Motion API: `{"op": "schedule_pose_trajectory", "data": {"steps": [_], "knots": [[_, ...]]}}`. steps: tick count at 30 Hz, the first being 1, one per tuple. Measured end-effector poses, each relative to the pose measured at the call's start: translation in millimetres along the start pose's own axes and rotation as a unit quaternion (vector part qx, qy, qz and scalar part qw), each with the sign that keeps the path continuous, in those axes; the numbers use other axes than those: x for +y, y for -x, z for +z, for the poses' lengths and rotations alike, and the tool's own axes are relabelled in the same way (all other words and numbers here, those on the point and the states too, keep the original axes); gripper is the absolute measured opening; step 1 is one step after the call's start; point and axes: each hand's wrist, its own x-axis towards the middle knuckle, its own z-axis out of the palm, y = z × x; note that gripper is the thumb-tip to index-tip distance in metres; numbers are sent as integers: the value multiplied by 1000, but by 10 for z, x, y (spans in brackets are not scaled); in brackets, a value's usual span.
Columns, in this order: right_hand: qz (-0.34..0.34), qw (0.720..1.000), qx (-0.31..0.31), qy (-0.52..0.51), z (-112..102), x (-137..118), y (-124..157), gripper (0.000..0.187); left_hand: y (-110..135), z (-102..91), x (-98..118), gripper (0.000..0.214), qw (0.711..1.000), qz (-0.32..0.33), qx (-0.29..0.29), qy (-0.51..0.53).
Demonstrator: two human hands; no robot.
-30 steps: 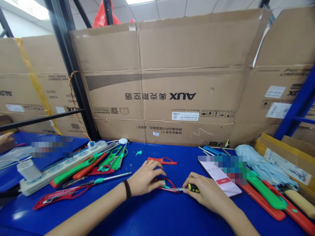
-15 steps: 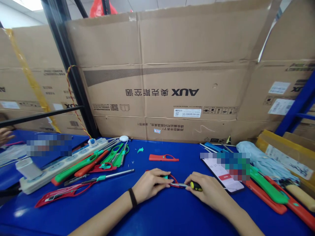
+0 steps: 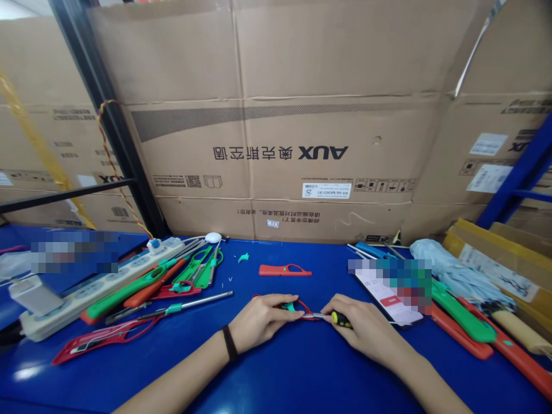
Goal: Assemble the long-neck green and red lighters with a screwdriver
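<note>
My left hand is closed on a red plastic handle part with a small green piece, pressing it onto the blue table. My right hand grips a small screwdriver with a yellow and black handle. Its metal tip lies against the red part between my two hands. A black band circles my left wrist.
Another red handle lies just behind my hands. At the left are green and red tool parts, a metal rod and a white power strip. A paper sheet, a light blue umbrella and long red and green pieces lie at the right. Cardboard boxes wall the back.
The view has tilted slightly down and shifted, so everything sits higher in the picture. Both hands stay on the red part with the screwdriver, barely moved.
</note>
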Motion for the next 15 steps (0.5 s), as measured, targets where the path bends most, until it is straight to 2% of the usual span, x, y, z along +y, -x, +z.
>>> {"op": "schedule_pose_trajectory", "data": {"steps": [6, 15], "knots": [[-18, 1000, 3, 6, 27, 30, 13, 18, 1, -22, -12, 33, 999, 30, -13, 8], [-29, 999, -4, 28, 11, 34, -13, 25, 0, -15, 2, 32, 999, 27, 1, 19]]}}
